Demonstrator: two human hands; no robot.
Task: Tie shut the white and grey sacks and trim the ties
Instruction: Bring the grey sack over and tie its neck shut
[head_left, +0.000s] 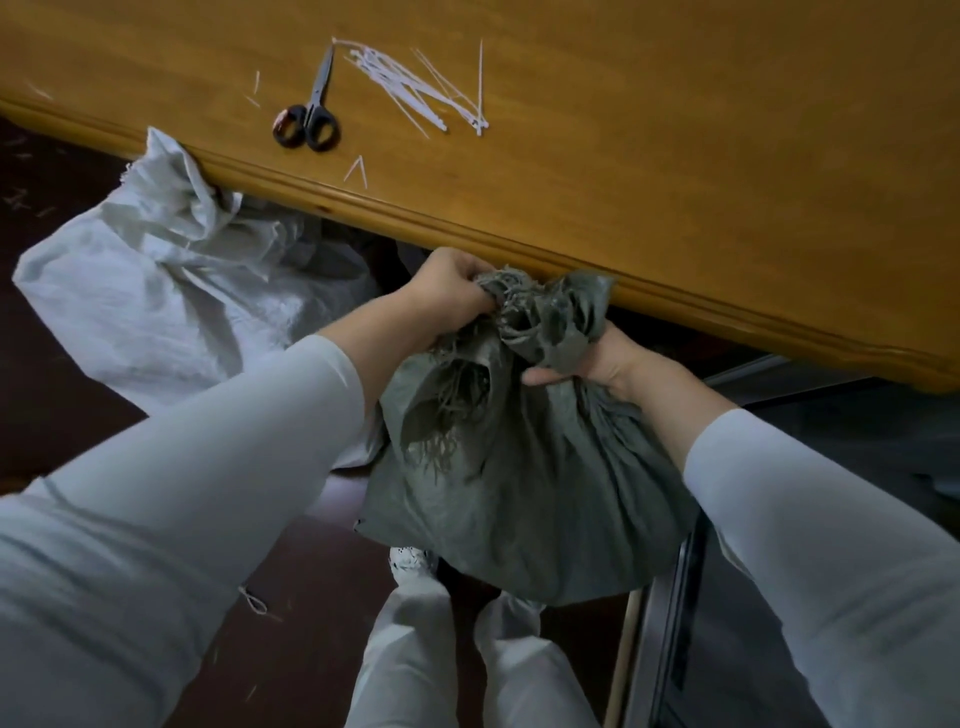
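Both hands clutch the gathered neck of the crumpled grey woven sack (519, 467), just below the edge of the yellow wooden surface (675, 156). The left hand (447, 296) has its fingers curled into the frayed mouth, and the right hand (602, 364) is wrapped round the neck. The loose thin white plastic ties (426, 88) lie on the surface beyond, slanting away, nearer the left hand.
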